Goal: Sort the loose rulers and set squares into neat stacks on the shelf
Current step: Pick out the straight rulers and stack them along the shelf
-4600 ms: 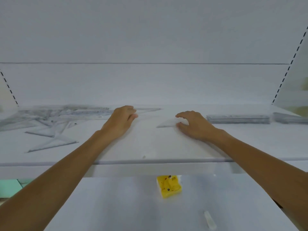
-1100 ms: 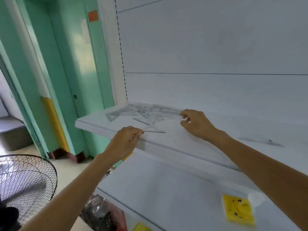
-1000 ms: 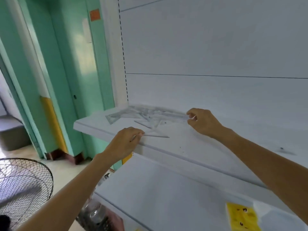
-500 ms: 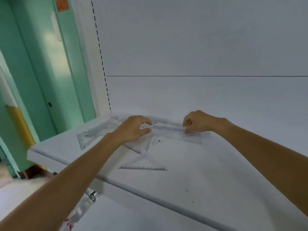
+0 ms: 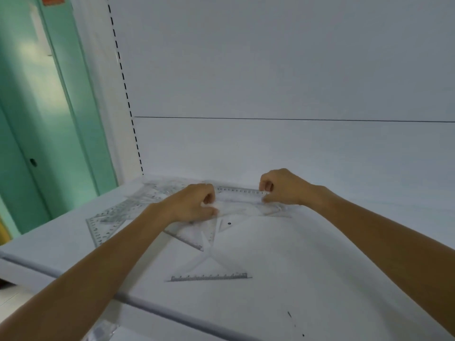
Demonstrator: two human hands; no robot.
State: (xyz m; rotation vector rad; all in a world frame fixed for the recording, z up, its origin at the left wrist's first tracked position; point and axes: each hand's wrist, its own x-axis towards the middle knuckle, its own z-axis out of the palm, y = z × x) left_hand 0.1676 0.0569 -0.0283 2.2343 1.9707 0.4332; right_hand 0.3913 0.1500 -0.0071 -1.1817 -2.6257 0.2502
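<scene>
A clear straight ruler lies across the back of the white shelf. My left hand pinches its left end and my right hand pinches its right end. Under and around it lies a loose heap of clear set squares at the shelf's back left corner. One set square sticks out below my left hand. Another set square lies alone nearer the front edge, its scale facing me.
The shelf's back panel rises right behind the rulers. A perforated upright bounds the left end. Beyond it stands a green door. The shelf's front lip runs diagonally below my arms.
I have turned and stepped left along the shelf to the loose heap. Both hands have moved onto the straight ruler and now pinch its two ends.
</scene>
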